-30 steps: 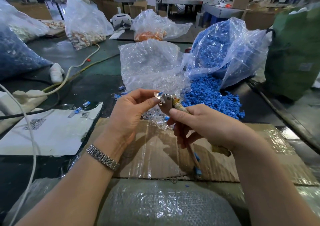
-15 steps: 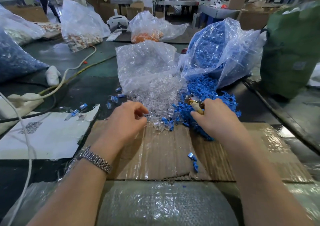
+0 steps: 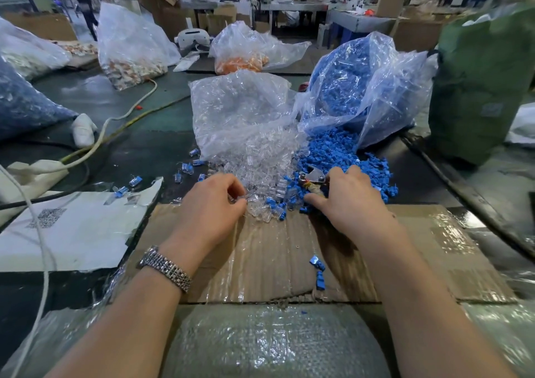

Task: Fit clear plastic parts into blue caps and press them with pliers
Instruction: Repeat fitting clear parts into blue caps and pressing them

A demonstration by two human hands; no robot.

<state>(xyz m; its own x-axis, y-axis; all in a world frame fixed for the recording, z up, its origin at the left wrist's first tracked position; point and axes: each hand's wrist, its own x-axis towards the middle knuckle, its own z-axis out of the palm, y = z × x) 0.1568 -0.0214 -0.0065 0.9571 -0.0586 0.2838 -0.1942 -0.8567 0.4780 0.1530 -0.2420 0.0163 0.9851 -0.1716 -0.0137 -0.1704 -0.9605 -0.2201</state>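
Observation:
A heap of clear plastic parts (image 3: 260,172) spills from a clear bag at the middle of the table. Right of it lies a heap of blue caps (image 3: 341,151) from a blue-filled bag. My left hand (image 3: 214,204) sits at the near edge of the clear heap, fingers curled and pinching at clear parts. My right hand (image 3: 344,195) rests on the blue caps and holds the pliers (image 3: 312,177), whose metal jaws stick out to the left of my fingers. Both hands are above the far edge of a taped cardboard sheet (image 3: 275,256).
Finished blue-and-clear pieces (image 3: 185,169) lie scattered left of the clear heap. Two loose blue caps (image 3: 318,273) lie on the cardboard. White paper (image 3: 72,227) and cables (image 3: 115,122) are at the left, a green sack (image 3: 483,88) at the right, more bags behind.
One second ago both hands were raised, with the pliers on a piece held by my left hand. They have dropped to the heaps, left to clear parts, right to blue caps.

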